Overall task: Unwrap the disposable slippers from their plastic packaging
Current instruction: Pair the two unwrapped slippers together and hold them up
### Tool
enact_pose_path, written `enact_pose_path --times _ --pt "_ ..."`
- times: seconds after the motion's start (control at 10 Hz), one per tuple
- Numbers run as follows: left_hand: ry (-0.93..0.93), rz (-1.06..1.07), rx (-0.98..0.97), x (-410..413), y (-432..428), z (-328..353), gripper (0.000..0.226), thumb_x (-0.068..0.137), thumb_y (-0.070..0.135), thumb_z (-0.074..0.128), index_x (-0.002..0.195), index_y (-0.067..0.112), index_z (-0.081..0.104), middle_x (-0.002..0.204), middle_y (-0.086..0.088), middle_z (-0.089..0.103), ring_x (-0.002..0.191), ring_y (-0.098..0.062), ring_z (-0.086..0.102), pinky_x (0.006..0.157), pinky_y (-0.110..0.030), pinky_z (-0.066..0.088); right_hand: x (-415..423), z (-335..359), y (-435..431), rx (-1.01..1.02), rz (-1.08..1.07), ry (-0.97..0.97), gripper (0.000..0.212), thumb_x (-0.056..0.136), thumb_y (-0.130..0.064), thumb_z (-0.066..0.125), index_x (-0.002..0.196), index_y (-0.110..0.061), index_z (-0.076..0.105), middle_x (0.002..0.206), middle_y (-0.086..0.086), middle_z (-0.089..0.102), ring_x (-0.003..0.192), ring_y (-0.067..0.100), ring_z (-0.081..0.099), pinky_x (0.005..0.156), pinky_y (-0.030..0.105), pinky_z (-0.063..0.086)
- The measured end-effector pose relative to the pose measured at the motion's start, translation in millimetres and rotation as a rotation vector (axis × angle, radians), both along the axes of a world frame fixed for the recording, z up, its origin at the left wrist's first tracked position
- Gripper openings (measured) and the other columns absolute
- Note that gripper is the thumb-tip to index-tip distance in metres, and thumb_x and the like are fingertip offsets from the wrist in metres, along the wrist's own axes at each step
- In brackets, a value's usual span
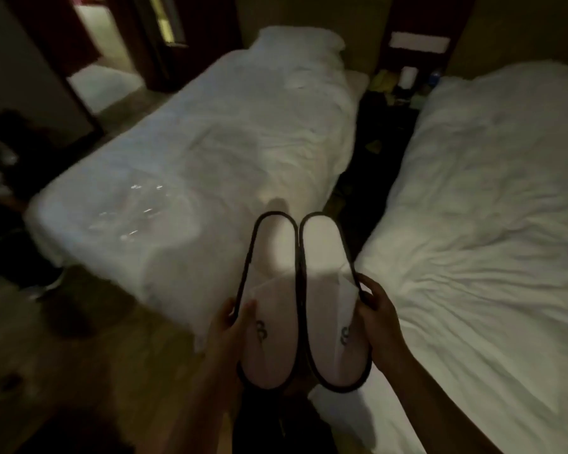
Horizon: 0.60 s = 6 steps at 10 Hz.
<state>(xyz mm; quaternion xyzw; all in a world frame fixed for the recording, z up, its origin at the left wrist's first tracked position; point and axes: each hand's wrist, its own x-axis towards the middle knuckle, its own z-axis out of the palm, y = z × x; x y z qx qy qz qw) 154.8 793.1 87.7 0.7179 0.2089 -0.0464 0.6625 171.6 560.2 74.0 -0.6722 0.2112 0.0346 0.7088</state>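
Observation:
Two white disposable slippers with black trim are held side by side in front of me, toes toward me. My left hand (pixel 232 326) grips the left slipper (pixel 271 309) at its outer edge. My right hand (pixel 376 317) grips the right slipper (pixel 330 309) at its outer edge. Each slipper has a small dark logo on the upper. The clear plastic packaging (pixel 138 211) lies crumpled on the left bed, apart from the slippers, glinting in the dim light.
A white-sheeted bed (pixel 230 132) stretches ahead on the left, a second bed (pixel 492 231) on the right, with a narrow dark gap between them. A nightstand (pixel 407 83) with small items stands at the back. Wooden floor (pixel 79 339) is at lower left.

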Motion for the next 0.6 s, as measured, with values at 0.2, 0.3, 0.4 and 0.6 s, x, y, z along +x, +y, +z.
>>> enact_pose_path --times 0.2,0.3,0.4,0.6 --pt "0.090 -0.296 -0.025 111.5 2.6 -30.7 0.026 0.094 0.030 0.056 0.103 0.008 0.066 0.089 -0.009 0.072 0.083 -0.022 0.069 0.063 -0.025 0.055 41.5 -30.4 12.1 -0.018 -0.297 0.102 0.036 0.091 0.002 0.052 0.119 -0.020 0.060 0.098 0.010 0.074 0.087 0.029 0.070 0.073 0.038 0.056" --pt "0.193 -0.240 -0.002 149.6 20.5 -73.6 0.028 0.097 0.030 0.050 0.113 0.012 0.065 0.108 -0.003 0.066 0.102 -0.021 0.059 0.091 -0.033 0.045 64.7 -71.2 30.8 -0.064 -0.329 0.181 0.032 0.093 -0.002 0.052 0.116 -0.022 0.062 0.093 0.011 0.075 0.086 0.033 0.070 0.077 0.045 0.056" --pt "0.316 -0.215 0.001 177.2 29.7 -137.2 0.023 0.098 0.021 0.046 0.096 0.029 0.068 0.098 0.001 0.063 0.094 -0.018 0.058 0.084 -0.030 0.043 87.9 -131.7 45.2 -0.112 -0.363 0.259 0.035 0.094 -0.004 0.051 0.113 -0.031 0.062 0.083 0.010 0.072 0.080 0.034 0.069 0.071 0.045 0.056" --pt "0.525 -0.180 0.048 216.1 26.2 -315.2 0.013 0.096 0.024 0.053 0.099 0.028 0.064 0.096 0.009 0.064 0.084 -0.007 0.060 0.072 -0.024 0.044 132.4 -314.6 55.0 -0.084 -0.334 0.500 0.031 0.094 -0.010 0.057 0.111 -0.034 0.065 0.096 -0.010 0.075 0.093 0.012 0.070 0.074 0.024 0.053"
